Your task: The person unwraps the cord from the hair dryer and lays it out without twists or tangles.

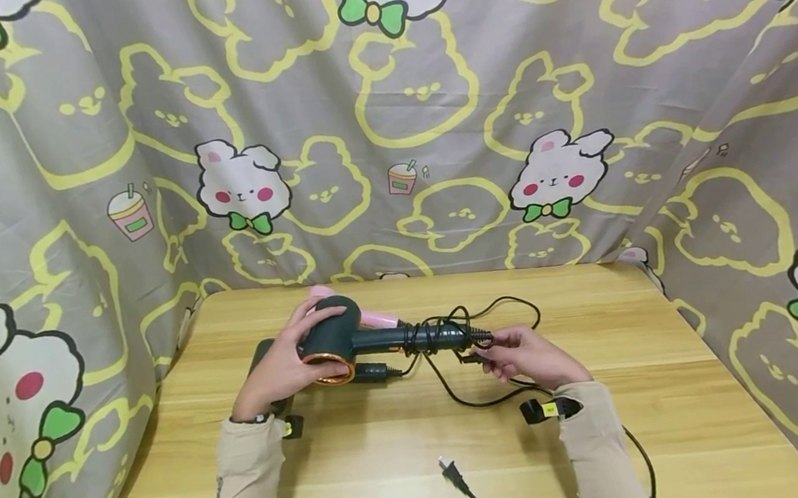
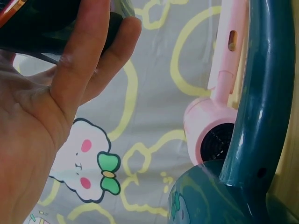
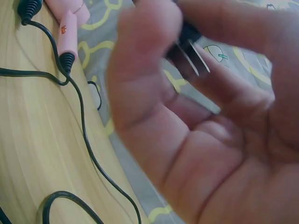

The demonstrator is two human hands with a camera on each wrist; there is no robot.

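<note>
My left hand [image 1: 282, 371] grips a dark green hair dryer [image 1: 337, 329] by its round head, thumb by the copper-coloured ring. The dryer's handle points right, with black cord [image 1: 426, 336] wound several times around it. At the handle's end my right hand [image 1: 532, 356] pinches a black two-prong plug [image 3: 189, 33] between thumb and fingers. In the right wrist view its two metal prongs stick out over the palm. A second dark green hair dryer [image 2: 261, 93] lies below and behind the held one, partly hidden by it and my left hand.
A pink hair dryer [image 1: 381, 319] lies farther back on the wooden table [image 1: 370, 488]. Loose black cord [image 1: 465, 402] loops across the tabletop near my right hand. Another two-prong plug [image 1: 455, 477] lies near the front. A patterned curtain [image 1: 320, 108] surrounds the table's back and sides.
</note>
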